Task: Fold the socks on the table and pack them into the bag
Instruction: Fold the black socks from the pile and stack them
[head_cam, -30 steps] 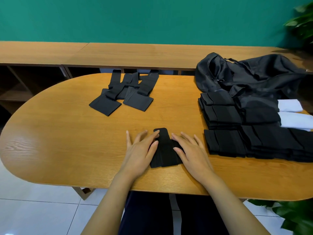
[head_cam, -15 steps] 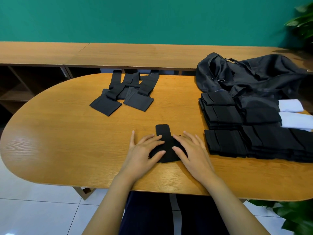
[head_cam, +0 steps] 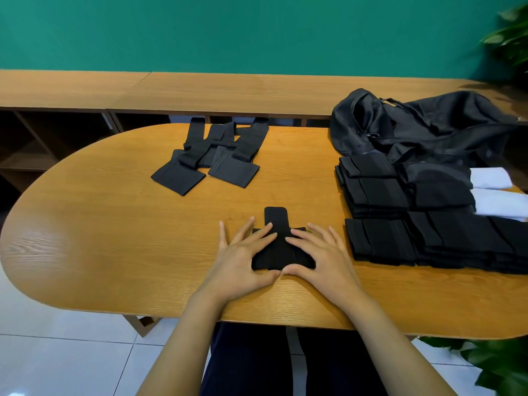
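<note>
Both hands, left (head_cam: 243, 261) and right (head_cam: 323, 258), press flat with fingers spread on a half-folded sock (head_cam: 281, 247) near the table's (head_cam: 114, 238) front edge. Folded stacks (head_cam: 400, 224) lie right of it, beside the bag (head_cam: 423, 124); unfolded socks (head_cam: 217, 155) wait beyond. Nothing looks packed yet.

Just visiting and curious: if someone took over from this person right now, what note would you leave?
Left hand and right hand: both flat, straight fingers pressing a half-folded black fabric sock on the oval wooden table.
Done: stacks of folded black socks lie at the right, just in front of the crumpled black fabric bag.
Left: finish this fold, fold the loose black socks at the table's far side, pack everything into the bag.
</note>
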